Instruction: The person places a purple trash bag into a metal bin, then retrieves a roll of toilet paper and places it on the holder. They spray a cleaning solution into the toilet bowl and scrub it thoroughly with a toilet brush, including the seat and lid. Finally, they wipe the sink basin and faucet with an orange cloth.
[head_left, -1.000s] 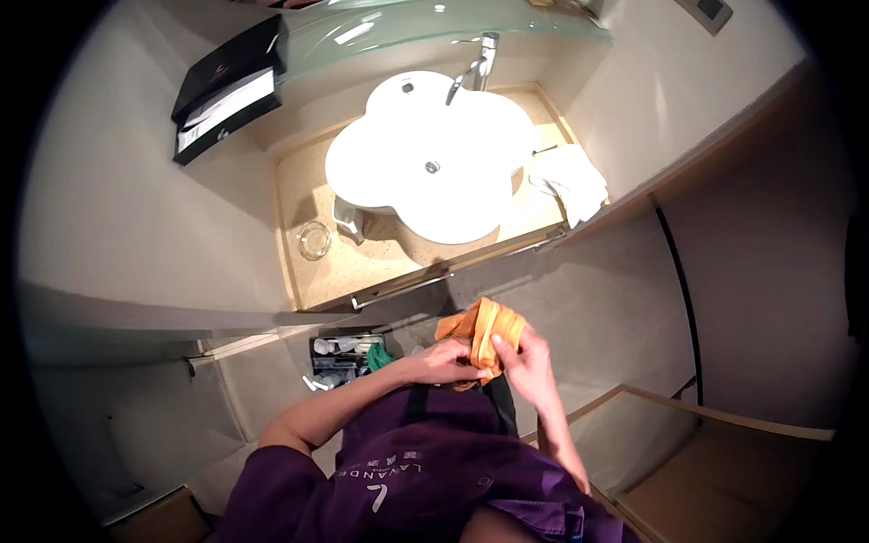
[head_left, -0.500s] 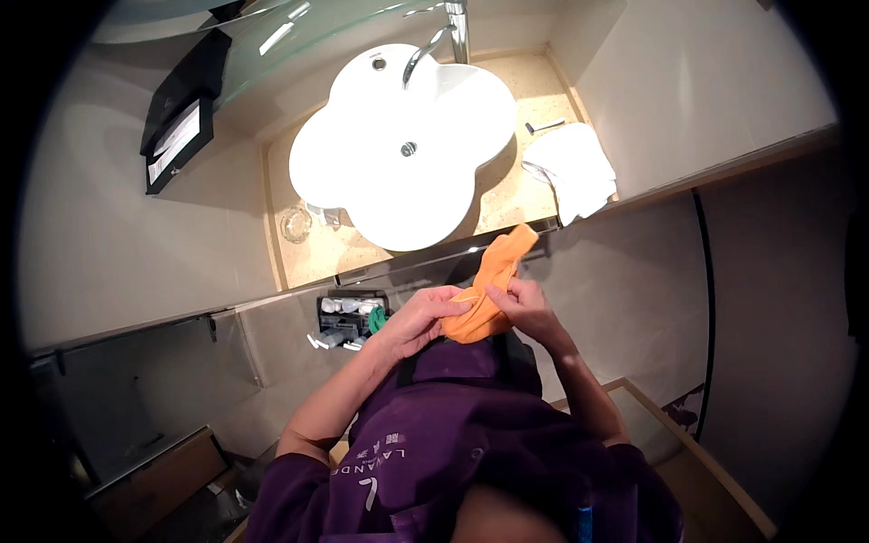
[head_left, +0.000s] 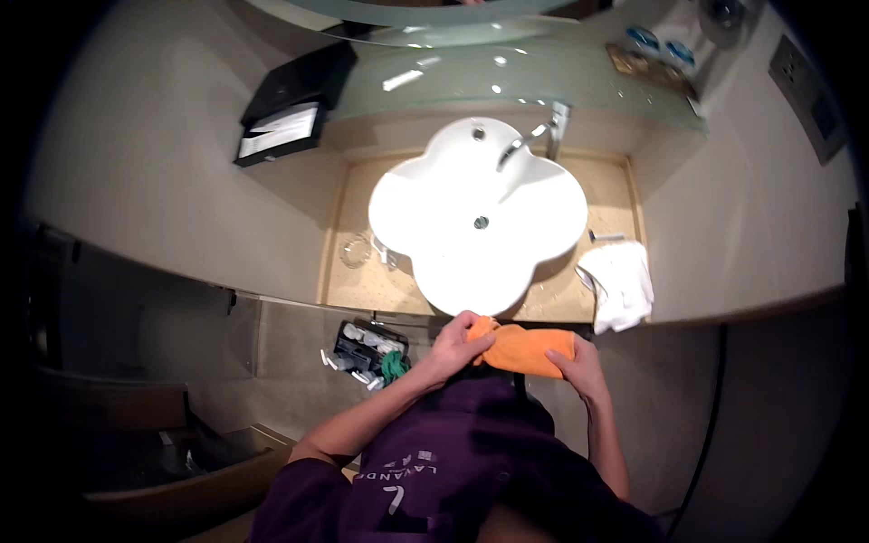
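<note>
An orange cloth [head_left: 525,351] stretches between my two hands, just in front of the counter's front edge. At its bunched left end, my left hand [head_left: 460,347] is closed with thumb and fingers on the fabric. My right hand [head_left: 583,369] grips the flatter right end, its thumb lying on top. Directly beyond the hands stands a white flower-shaped washbasin [head_left: 434,222] with a drain in its middle. A chrome faucet [head_left: 554,136] rises at the basin's back right.
On the counter [head_left: 348,288], a glass ashtray [head_left: 355,252] is at left; a white towel [head_left: 620,281] and a small razor-like item [head_left: 606,236] are at right. A caddy [head_left: 362,348] with bottles and a green cloth [head_left: 394,366] sits below left. A glass shelf [head_left: 507,81] spans the back.
The orange cloth has turned from hanging upright and slanted to stretched sideways. My right hand has moved to its right end. The view has shifted, showing more of the shelf.
</note>
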